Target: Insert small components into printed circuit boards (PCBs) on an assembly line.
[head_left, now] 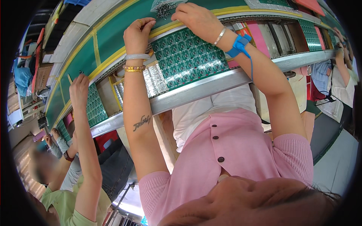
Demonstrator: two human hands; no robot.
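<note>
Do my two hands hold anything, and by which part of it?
It cannot be told: no piece shows clearly between the fingers of the left hand or the right hand.

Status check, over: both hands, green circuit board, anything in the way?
Left grip pinched near green circuit board, contents unclear. Right grip beside bag of metal parts, hold unclear; partly hides board's far corner.

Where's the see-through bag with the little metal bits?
In the head view, the see-through bag is at the top edge, just left of the middle, on the green surface, between the left hand and the right hand.
</note>
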